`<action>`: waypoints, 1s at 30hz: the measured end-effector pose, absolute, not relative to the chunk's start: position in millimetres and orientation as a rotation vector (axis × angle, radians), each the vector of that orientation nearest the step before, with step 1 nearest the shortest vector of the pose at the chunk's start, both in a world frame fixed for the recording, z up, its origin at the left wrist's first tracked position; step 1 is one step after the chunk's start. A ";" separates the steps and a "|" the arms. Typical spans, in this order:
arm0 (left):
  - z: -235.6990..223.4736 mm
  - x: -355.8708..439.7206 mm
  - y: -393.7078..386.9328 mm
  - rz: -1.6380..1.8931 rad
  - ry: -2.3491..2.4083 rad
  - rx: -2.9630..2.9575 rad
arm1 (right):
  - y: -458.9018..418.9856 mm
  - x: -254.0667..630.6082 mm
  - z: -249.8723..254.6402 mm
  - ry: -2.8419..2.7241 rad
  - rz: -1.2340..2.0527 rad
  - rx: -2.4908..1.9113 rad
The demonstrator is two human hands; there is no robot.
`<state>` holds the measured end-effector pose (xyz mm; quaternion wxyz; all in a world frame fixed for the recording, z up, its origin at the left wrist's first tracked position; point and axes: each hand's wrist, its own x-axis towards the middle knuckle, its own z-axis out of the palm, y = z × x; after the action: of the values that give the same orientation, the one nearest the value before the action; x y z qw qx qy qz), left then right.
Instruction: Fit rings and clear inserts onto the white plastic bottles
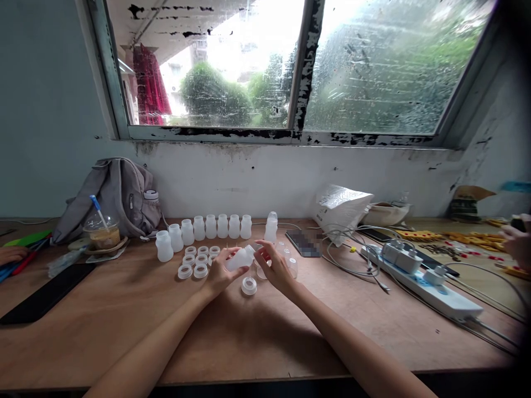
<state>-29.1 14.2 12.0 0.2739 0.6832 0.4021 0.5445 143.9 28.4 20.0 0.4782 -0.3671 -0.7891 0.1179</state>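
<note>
My left hand (219,272) is wrapped round a translucent white baby bottle (239,260), tilted with its open mouth to the upper right. The curled fingers of my right hand (274,264) meet the bottle's neck; whether they also pinch a small part is hidden. Just below the bottle lies a white screw ring (249,286). Left of my left hand, several similar rings (201,270) lie in rows. Behind them, several open bottles (211,226) stand in a curved line. Clear domed caps (292,267) sit partly behind my right hand.
A capped bottle (271,226) stands behind my hands, near a phone (305,243). At right are cables, a power strip (427,284) and a white bag (341,213). At left are a backpack (120,193), an iced drink (103,233) and a black slab (47,293). Other people's hands show at both edges.
</note>
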 end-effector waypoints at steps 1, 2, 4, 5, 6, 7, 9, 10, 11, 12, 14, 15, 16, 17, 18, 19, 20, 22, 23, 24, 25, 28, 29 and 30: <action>12.0 -29.3 13.7 1.452 1.092 1.870 | 28.4 144.6 20.8 -1.940 0.272 -0.894; 11.9 -29.4 13.2 1.442 1.099 1.889 | 28.4 145.1 21.2 -1.956 0.254 -0.889; 11.7 -29.5 12.6 1.448 1.115 1.914 | 28.8 145.7 21.0 -1.985 0.212 -0.878; 11.6 -29.5 12.4 1.457 1.121 1.927 | 29.3 145.8 20.5 -1.996 0.192 -0.877; 11.4 -29.5 12.3 1.465 1.126 1.938 | 29.9 145.7 19.8 -2.000 0.173 -0.880; 11.1 -29.3 12.3 1.470 1.131 1.946 | 30.6 145.5 18.9 -1.994 0.155 -0.886; 10.2 -28.7 12.4 1.477 1.139 1.957 | 32.1 145.0 17.1 -1.965 0.135 -0.890; 9.6 -28.2 12.4 1.483 1.145 1.963 | 32.8 144.9 16.3 -1.942 0.129 -0.889; 9.0 -27.6 12.2 1.493 1.153 1.970 | 33.5 145.1 15.8 -1.916 0.121 -0.890; 8.4 -26.9 11.9 1.503 1.162 1.980 | 34.2 145.6 15.6 -1.886 0.108 -0.895; 7.9 -25.7 10.9 1.519 1.171 2.002 | 36.1 148.0 16.2 -1.823 0.069 -0.924; 7.8 -25.3 10.4 1.526 1.171 2.015 | 37.7 150.0 16.9 -1.791 0.045 -0.942; 7.9 -25.0 10.0 1.535 1.168 2.032 | 39.9 152.3 18.0 -1.761 0.023 -0.958; 7.9 -25.0 9.7 1.544 1.163 2.056 | 42.8 155.1 19.5 -1.731 -0.001 -0.973; 7.9 -25.3 9.6 1.541 1.155 2.095 | 46.6 158.0 21.4 -1.706 -0.027 -0.989; 7.7 -25.7 9.6 1.520 1.145 2.148 | 51.3 160.9 23.7 -1.685 -0.060 -1.011; 7.4 -26.3 9.7 1.473 1.131 2.211 | 56.9 163.7 26.5 -1.670 -0.100 -1.043; 6.1 -27.7 10.0 1.338 1.100 2.337 | 70.6 167.8 33.3 -1.684 -0.189 -1.141; 5.4 -28.4 10.0 1.271 1.087 2.385 | 78.4 168.9 37.1 -1.713 -0.235 -1.206; 4.6 -29.0 10.0 1.214 1.079 2.421 | 86.5 169.1 41.1 -1.747 -0.276 -1.279; 3.9 -29.6 10.0 1.168 1.073 2.448 | 94.7 168.4 45.1 -1.791 -0.317 -1.349; 2.0 -31.5 10.4 1.051 1.061 2.528 | 118.1 161.2 54.8 -1.961 -0.420 -1.540; 1.5 -32.2 10.6 1.015 1.062 2.557 | 125.0 157.4 56.9 -2.017 -0.434 -1.609; 0.9 -32.9 11.0 0.981 1.066 2.586 | 131.3 153.3 58.2 -2.067 -0.435 -1.677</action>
<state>-32.9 11.0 0.9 0.0888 0.8691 0.3581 0.3296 153.3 131.3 58.2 0.2203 -0.6066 -0.7475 -0.1574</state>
